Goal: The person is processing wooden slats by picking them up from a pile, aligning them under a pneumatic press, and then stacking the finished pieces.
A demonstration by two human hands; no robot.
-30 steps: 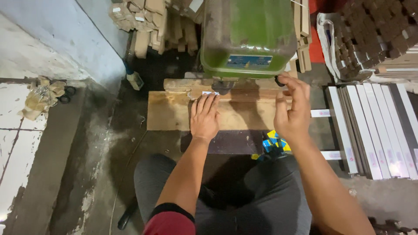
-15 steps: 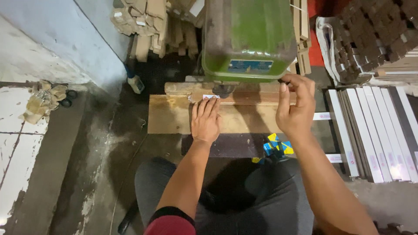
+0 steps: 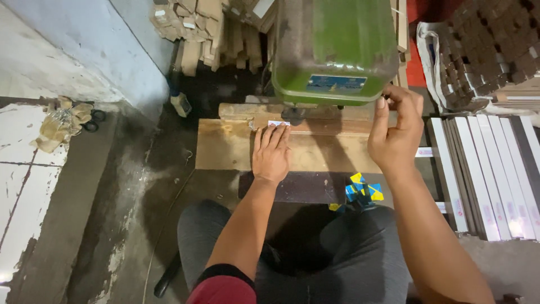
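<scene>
My left hand (image 3: pixel 271 153) lies flat, fingers together, on a wooden work board (image 3: pixel 225 147), fingertips on a small white piece (image 3: pixel 278 123) under the green machine (image 3: pixel 334 50). My right hand (image 3: pixel 395 135) is raised at the machine's lower right edge, fingers curled with the tips pinched near its rim; whether it grips a part there is unclear. A dark panel (image 3: pixel 304 187) sits in front of the board, above my knees.
Flat white and dark strips (image 3: pixel 489 174) lie stacked at right, with a sack of brown blocks (image 3: pixel 489 50) behind them. Wooden offcuts (image 3: pixel 197 28) are piled at the back left. Crumpled rags (image 3: pixel 59 126) lie on the floor at left. Small blue-yellow pieces (image 3: pixel 361 190) rest by my right knee.
My right hand has lifted off the board's right end and risen to the machine's lower right edge. My left hand stays flat on the board.
</scene>
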